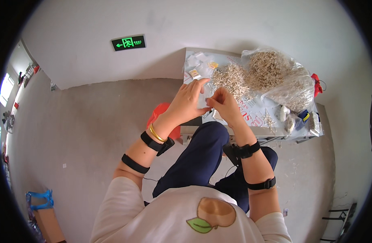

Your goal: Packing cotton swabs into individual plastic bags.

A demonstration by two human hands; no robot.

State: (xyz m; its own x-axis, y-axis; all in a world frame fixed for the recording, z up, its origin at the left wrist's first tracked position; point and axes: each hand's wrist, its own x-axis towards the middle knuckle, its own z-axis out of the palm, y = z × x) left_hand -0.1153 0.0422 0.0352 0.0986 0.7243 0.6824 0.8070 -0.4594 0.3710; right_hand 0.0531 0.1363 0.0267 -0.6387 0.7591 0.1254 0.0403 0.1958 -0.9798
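Note:
My left hand (187, 102) is held over the table's near left part, its thumb and index finger apart in a wide curve. Close beside it, my right hand (225, 106) pinches thumb and fingertips together near the left thumb. Whatever sits in that pinch is too small to make out. Just beyond both hands lies a loose heap of small beige stick-like pieces (231, 80). Behind the heap, a clear plastic bag (291, 69) holds a larger mass of similar pieces (267, 68).
The table (255, 126) has a printed silvery top. Small clear packets (199, 60) lie at its far left; a white bottle-like item (284, 113) and a bundle (314, 123) are at its right. A red bag (176, 131) hangs near the left edge. A cardboard box (50, 224) stands lower left.

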